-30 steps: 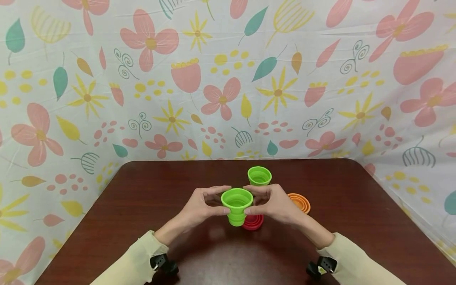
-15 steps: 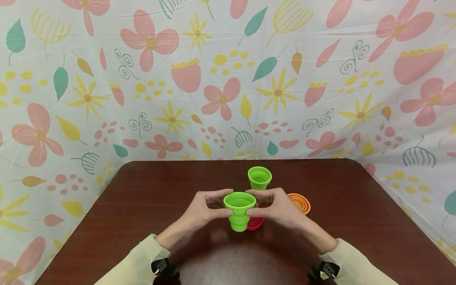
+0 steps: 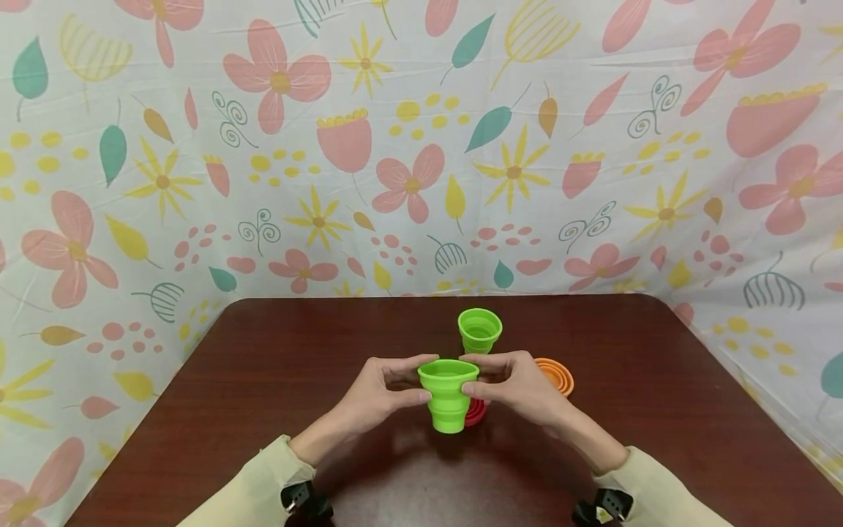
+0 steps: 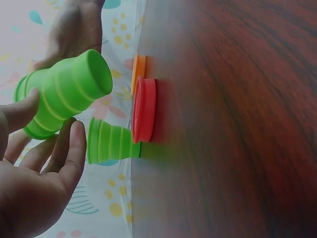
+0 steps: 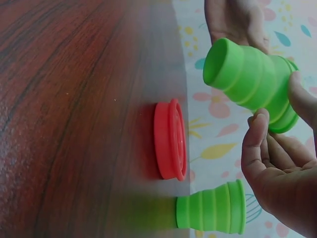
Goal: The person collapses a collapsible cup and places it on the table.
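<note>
Between both hands, a green collapsible cup (image 3: 449, 399) is held upright and extended above the table, its stepped rings visible. My left hand (image 3: 378, 388) pinches its left side, thumb in front and fingers behind. From the right, my right hand (image 3: 516, 380) grips the rim and wall the same way. The wrist views show the held cup's (image 4: 67, 91) base raised off the tabletop. Behind it stands a second extended green cup (image 3: 480, 329), partly covered by the right hand. A flattened red collapsible cup (image 5: 169, 140) lies on the table, mostly hidden in the head view.
A flattened orange collapsible cup (image 3: 555, 375) lies to the right, just beyond the right hand. The dark wooden table (image 3: 263, 380) ends at a floral cloth (image 3: 408, 146) hung along its back and sides.
The held green cup has moved a little toward me and slightly right, together with both hands. Its opening appears narrower from above now. The other cups stay in place.
</note>
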The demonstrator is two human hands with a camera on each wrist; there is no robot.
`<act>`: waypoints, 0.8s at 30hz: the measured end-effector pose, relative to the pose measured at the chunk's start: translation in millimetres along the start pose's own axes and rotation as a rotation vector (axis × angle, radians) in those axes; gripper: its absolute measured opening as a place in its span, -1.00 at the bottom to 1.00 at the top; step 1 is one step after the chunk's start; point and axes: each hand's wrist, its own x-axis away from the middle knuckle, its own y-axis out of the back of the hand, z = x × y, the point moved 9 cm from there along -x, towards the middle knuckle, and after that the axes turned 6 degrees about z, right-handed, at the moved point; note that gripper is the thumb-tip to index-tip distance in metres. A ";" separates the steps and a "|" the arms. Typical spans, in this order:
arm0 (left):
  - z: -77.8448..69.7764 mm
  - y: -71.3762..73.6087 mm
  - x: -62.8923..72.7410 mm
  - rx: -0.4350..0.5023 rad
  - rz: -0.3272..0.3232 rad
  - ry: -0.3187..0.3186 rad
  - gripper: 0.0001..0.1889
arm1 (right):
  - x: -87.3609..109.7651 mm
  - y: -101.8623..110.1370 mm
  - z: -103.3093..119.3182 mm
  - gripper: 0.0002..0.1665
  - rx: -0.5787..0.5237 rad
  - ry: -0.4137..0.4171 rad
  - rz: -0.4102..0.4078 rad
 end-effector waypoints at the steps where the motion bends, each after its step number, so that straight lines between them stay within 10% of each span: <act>1: -0.3 0.0 0.2 -0.002 0.000 -0.001 -0.44 | 0.1 0.0 -0.2 -0.32 -0.005 -0.003 0.001; 24: -2.5 -0.3 -2.5 0.007 -0.022 -0.060 -0.54 | 1.6 1.6 -7.4 -0.43 0.009 -0.050 -0.003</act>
